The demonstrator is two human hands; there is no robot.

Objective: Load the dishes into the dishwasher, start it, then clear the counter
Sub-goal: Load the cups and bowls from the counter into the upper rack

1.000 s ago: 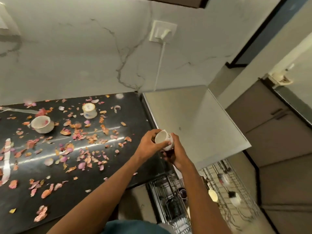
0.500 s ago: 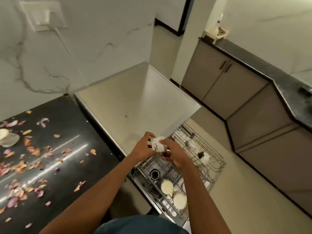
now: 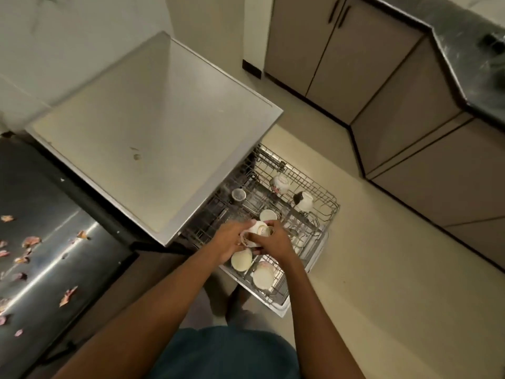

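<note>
1. The dishwasher point(image 3: 153, 132) fills the middle of my view, its flat grey top butting against the dark counter point(image 3: 41, 242) on my left. Its wire rack point(image 3: 314, 212) is pulled out over the pale floor.
2. The counter carries scattered pink and orange petals point(image 3: 31, 241), so I judge the clearing stage is not begun. Whatever dishes remain on it lie outside my view.
3. The rack already holds several pieces: two pale bowls point(image 3: 263, 274) at its near end, a white cup point(image 3: 267, 215) just beyond my hands, a small dark-rimmed cup point(image 3: 238, 194) towards the machine, and two white mugs point(image 3: 304, 201) at the far end.
4. My left hand point(image 3: 228, 243) and right hand point(image 3: 273, 240) meet above the near half of the rack, both curled round one white mug point(image 3: 255, 234), which lies tilted on its side with the mouth turned towards my right hand.
5. I judge the step in hand is loading: this mug is over the rack, not yet set in it. I cannot tell whether it touches the wires.
6. The next move calls for turning the mug mouth-down and lowering it into a free slot between the white cup and the nearer bowl, without knocking either.
7. One risk: the handover between my hands is crowded, and a slip would drop china onto china.
</note>
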